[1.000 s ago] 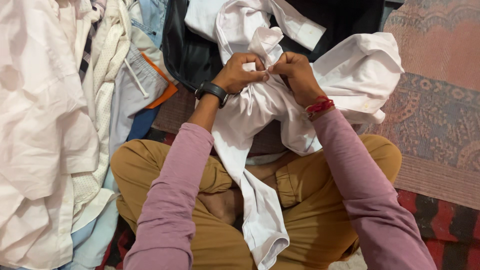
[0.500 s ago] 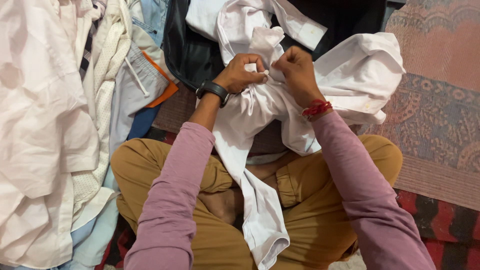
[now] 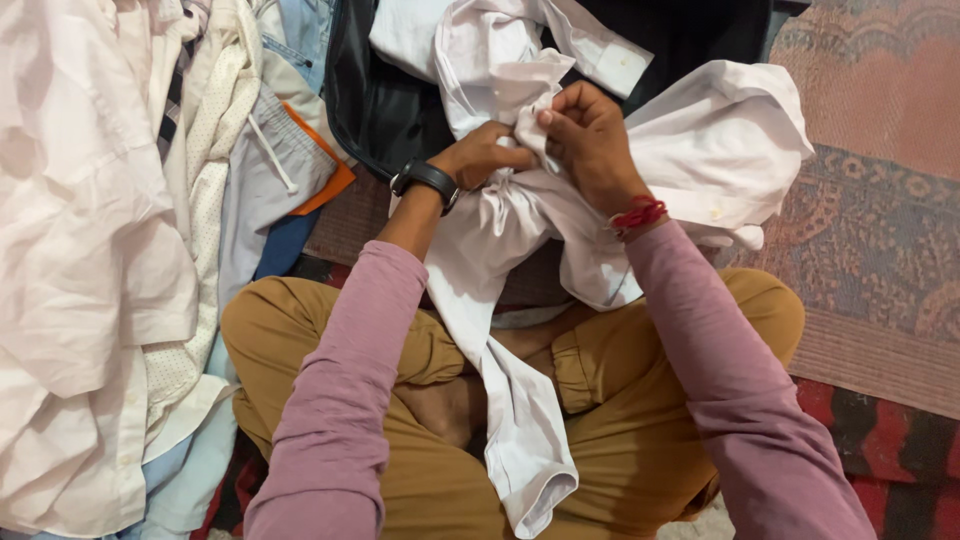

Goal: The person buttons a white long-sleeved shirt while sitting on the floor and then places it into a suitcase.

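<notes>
Far left, a heap of rumpled clothes covers the floor: pale pink cotton shirts, a cream dotted piece, a grey garment with a white drawstring, an orange edge peeking out. Just right of the heap, a black bag, smooth and slightly shiny, lies open. Centre, a white shirt of thin, creased fabric is bunched at the bag's mouth and trails down over the person's crossed legs in tan trousers; one long sleeve with a buttoned cuff hangs lowest, another cuff lies up top on the bag. Left hand, black watch at the wrist, is curled with its fingers closed, pinching a gathered fold of the shirt. Right hand, red thread band at the wrist, is bent over beside it, fingers closed on the same bunch, thumb tip touching the left hand's. Both forearms wear mauve sleeves, angling inward. Right side, a patterned woven rug, faded red and grey, lies flat.
</notes>
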